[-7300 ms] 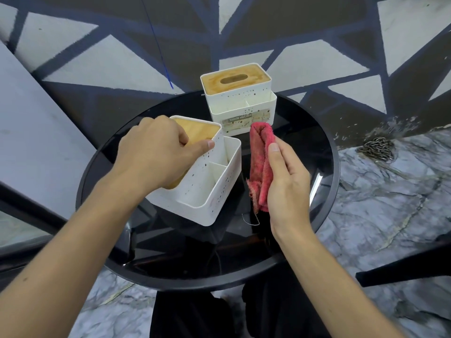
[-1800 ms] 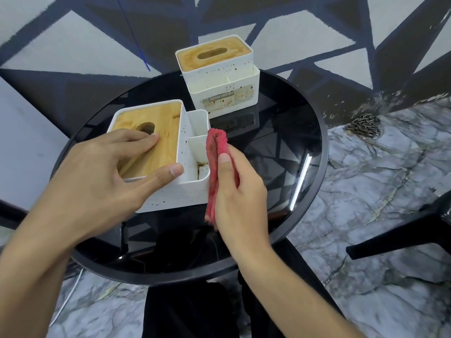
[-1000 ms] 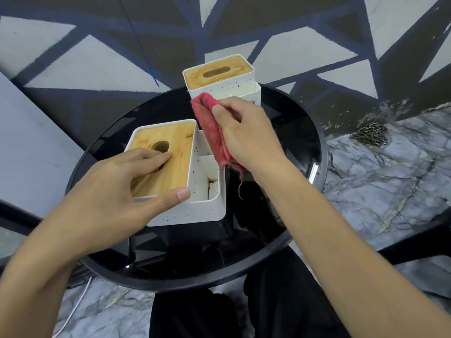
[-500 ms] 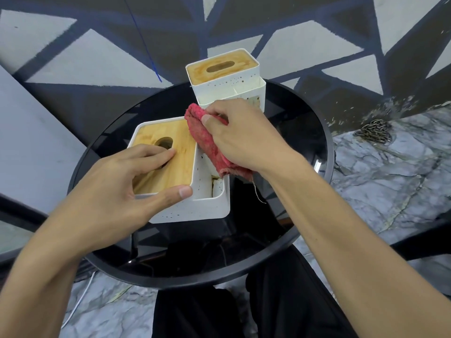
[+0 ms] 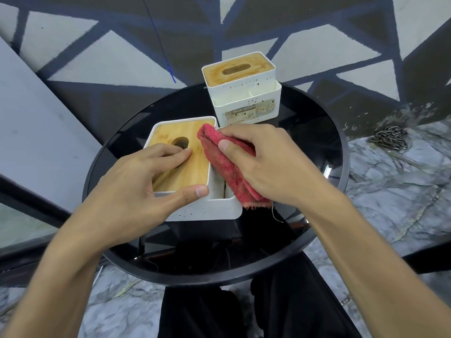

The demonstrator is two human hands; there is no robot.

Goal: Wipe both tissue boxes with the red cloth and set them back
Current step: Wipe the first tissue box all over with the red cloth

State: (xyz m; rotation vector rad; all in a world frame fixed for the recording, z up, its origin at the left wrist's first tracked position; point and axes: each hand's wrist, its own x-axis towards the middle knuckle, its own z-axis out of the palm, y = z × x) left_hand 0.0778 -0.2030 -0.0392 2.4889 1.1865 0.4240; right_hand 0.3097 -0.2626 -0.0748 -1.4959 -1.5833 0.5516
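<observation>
Wiping of near box is underway: left hand grips its lid and wall, right hand pinches cloth over its compartments. Far box probably comes next.

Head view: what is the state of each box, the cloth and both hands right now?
near tissue box: upright on table, held by left hand.
far tissue box: upright at the far side, untouched, lid stained.
red cloth: folded, pressed over near tissue box's side compartments.
left hand: fingers on lid, thumb on front wall.
right hand: grips red cloth.
</observation>
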